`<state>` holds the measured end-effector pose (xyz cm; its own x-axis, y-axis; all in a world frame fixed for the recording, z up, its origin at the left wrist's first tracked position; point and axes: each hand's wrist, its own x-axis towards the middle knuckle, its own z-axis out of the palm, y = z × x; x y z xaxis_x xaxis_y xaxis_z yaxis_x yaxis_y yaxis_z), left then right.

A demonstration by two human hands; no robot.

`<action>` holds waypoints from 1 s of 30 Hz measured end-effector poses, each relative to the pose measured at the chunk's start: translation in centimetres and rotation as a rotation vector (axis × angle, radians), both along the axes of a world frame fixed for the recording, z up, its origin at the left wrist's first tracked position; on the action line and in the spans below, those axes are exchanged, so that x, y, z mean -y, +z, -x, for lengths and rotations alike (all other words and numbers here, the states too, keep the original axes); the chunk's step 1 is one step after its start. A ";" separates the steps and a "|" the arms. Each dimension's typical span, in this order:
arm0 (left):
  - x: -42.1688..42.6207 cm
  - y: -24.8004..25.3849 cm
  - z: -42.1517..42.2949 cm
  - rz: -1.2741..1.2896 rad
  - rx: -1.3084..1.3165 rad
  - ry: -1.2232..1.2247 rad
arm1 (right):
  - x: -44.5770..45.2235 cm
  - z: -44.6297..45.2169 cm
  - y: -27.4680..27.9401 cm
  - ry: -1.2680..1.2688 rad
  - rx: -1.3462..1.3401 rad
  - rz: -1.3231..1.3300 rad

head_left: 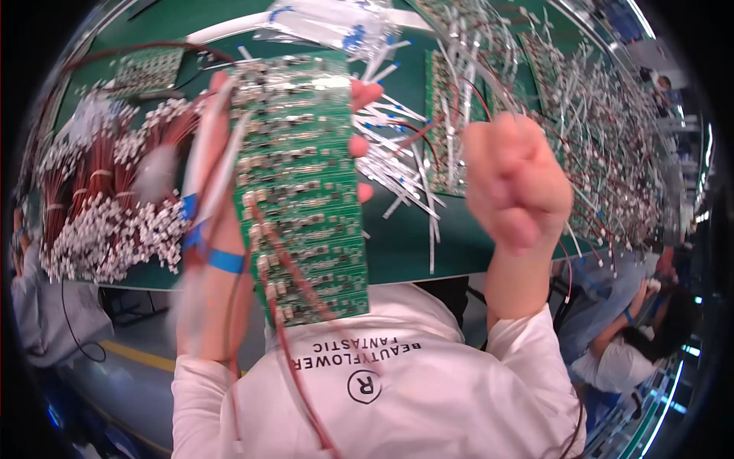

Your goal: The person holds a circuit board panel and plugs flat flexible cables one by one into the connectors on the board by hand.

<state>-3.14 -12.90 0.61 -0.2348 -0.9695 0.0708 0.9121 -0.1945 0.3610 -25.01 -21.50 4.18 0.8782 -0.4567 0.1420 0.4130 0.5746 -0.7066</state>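
A long green circuit board (306,183), covered in rows of small components, is held upright in front of the chest. My left hand (217,138) is closed around it from behind, with fingertips showing past its right edge. Red-brown wires (287,344) hang from the board's lower left part, and blurred white strips with blue ends (195,206) lie along my left hand and wrist. To the right of the board, my right hand (516,180) is raised with its fingers curled together; motion blur hides what, if anything, is between them.
Bundles of red wires with white connectors (115,229) lie at left on the green table (405,249). White flat cables (390,164) are scattered behind the board. More wired boards (443,115) stand at right. A plastic bag (321,27) lies behind. A person (619,352) sits at right.
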 end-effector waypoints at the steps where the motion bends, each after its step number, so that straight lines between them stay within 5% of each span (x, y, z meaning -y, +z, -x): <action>1: -0.1 -0.1 0.2 0.011 0.009 0.029 | 0.0 0.0 0.1 -0.030 0.065 -0.034; 8: -0.7 0.5 2.4 -0.238 0.136 0.230 | -3.2 -3.8 -1.2 -0.445 -0.270 0.634; 10: -0.8 0.5 2.5 -0.283 0.112 0.257 | -4.0 -4.8 -2.1 -0.470 -0.222 0.575; 13: -1.1 -0.2 2.1 -0.230 0.087 0.254 | -3.4 -5.2 -2.5 -0.681 -0.238 1.145; 16: -1.3 -1.7 1.7 -0.063 -0.107 0.206 | -3.4 -5.7 -3.8 -0.748 -0.225 1.245; 30: -1.8 -2.3 2.0 -0.154 -0.035 0.171 | -3.3 -5.7 -4.2 -0.668 -0.331 1.367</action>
<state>-5.10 -11.09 -1.65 -0.0663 -0.9949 -0.0762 0.9480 -0.0866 0.3062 -19.34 -18.21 -0.03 0.6511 -0.4530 0.6089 0.0474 -0.7765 -0.6284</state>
